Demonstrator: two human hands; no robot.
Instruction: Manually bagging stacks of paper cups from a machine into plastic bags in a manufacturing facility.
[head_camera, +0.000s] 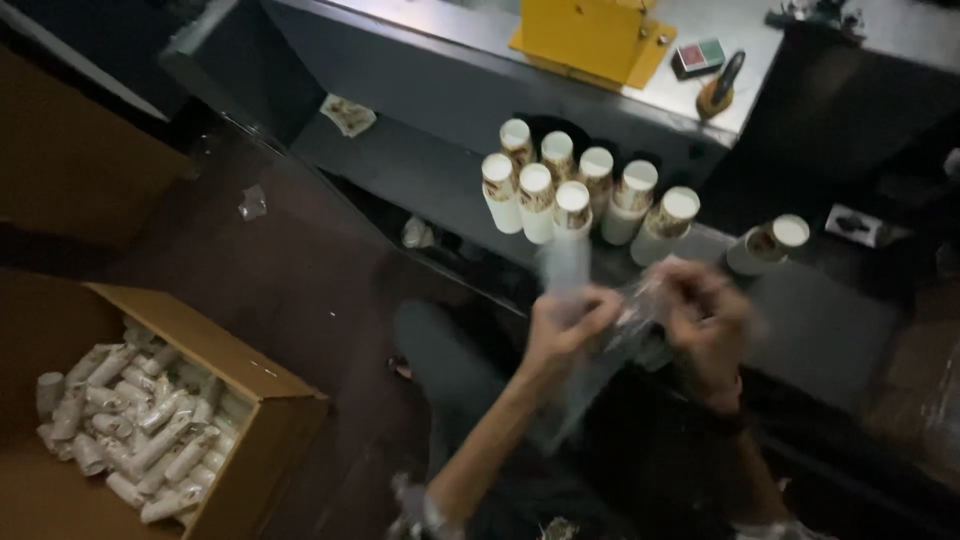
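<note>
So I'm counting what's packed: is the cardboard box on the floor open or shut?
Open. The cardboard box has its top uncovered, and a loose heap of pale paper rolls shows inside, lying on their sides.

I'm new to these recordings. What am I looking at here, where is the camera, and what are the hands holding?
There is no machine: one camera on a person's head looks down at their two bare hands. The left hand and right hand together hold a clear plastic sleeve, blurred by motion. Just beyond them, stacks of paper cups lie bunched on a dark grey shelf, with one more stack apart to the right. A yellow box stands on the bench above. At lower left, an open cardboard box holds many wrapped cup rolls.
</note>
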